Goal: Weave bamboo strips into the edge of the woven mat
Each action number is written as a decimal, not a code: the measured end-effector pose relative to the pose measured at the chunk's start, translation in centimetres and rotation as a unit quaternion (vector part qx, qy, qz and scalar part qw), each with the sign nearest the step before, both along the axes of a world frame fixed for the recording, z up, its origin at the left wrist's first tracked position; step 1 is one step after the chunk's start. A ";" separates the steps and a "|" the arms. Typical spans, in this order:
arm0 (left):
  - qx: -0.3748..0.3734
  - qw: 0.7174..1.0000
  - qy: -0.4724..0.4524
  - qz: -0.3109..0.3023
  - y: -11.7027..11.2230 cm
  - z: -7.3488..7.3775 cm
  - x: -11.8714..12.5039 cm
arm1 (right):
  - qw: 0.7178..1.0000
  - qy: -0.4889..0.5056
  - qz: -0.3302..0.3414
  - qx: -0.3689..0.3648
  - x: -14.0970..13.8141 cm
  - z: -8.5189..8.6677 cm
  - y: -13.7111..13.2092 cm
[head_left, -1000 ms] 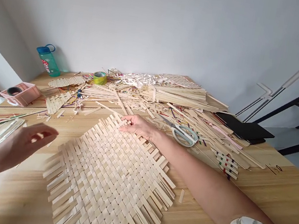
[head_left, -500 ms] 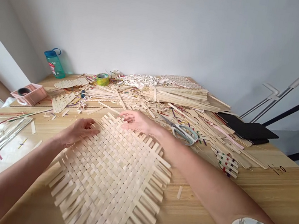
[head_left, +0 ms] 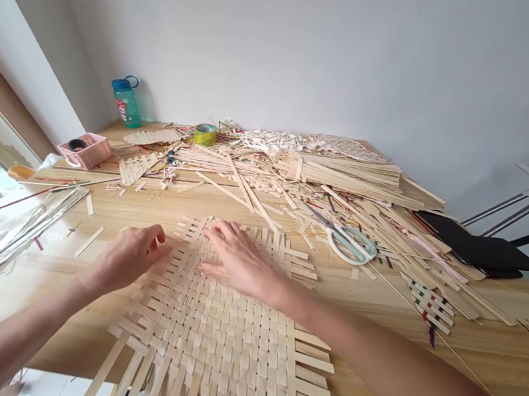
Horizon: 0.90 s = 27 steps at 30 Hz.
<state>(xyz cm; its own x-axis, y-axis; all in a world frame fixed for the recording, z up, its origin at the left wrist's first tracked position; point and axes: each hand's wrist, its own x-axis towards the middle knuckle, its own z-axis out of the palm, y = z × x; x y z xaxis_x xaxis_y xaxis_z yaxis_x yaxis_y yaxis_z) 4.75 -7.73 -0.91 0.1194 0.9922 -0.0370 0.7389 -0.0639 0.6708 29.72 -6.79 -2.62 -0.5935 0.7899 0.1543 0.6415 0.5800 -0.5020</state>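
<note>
A mat woven from pale flat wooden strips (head_left: pixel 241 336) lies on the table in front of me, its loose strip ends sticking out along the edges. The near ends hang past the table's front edge. My right hand (head_left: pixel 238 261) rests on the mat's far part, thumb and fingers apart. Beside the mat's left edge, my left hand (head_left: pixel 130 257) is closed, its fingers curled toward the thumb by the strip ends. Whether a strip is between those fingers I cannot tell.
White-handled scissors (head_left: pixel 350 245) lie right of the mat. Behind are piled wooden strips (head_left: pixel 350 172), yellow-green tape (head_left: pixel 205 134), a teal bottle (head_left: pixel 127 102) and a pink basket (head_left: pixel 84 151). A black flat object (head_left: pixel 484 248) and a small coloured weave (head_left: pixel 429 303) lie at the right.
The mat has turned straighter and lies flatter on the table. My right hand has gone from its far edge to resting on its surface. The camera view has shifted left.
</note>
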 end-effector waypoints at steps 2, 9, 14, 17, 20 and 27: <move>0.028 0.999 0.034 -0.014 1.3 1.0 -0.1 | 0.998 -0.010 -0.005 0.054 -0.7 -1.4 -0.3; 0.034 0.996 0.055 -0.063 7.5 0.3 2.0 | 0.992 0.023 -0.003 0.125 -0.9 -3.2 0.0; -0.002 0.995 0.058 -0.087 8.8 -0.7 2.1 | 0.988 0.022 -0.017 0.149 -0.9 -3.6 0.0; -0.018 0.994 0.051 -0.097 9.0 -0.8 1.5 | 0.988 0.019 -0.025 0.151 -1.0 -3.7 0.1; -0.038 0.991 0.045 -0.117 9.3 -0.8 1.2 | 0.986 0.016 -0.037 0.160 -1.0 -3.8 0.4; -0.059 0.983 0.039 -0.168 9.8 -0.8 0.9 | 0.993 -0.028 -0.033 0.111 -0.9 -3.5 0.8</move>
<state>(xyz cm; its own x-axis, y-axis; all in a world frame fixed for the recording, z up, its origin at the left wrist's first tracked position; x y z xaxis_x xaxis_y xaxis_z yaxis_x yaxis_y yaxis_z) 5.63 2.03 -1.75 0.4311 0.8860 -0.1707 0.7389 -0.2382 0.6303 28.81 -5.96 -6.11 -0.5538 0.7778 0.2973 0.7054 0.6280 -0.3288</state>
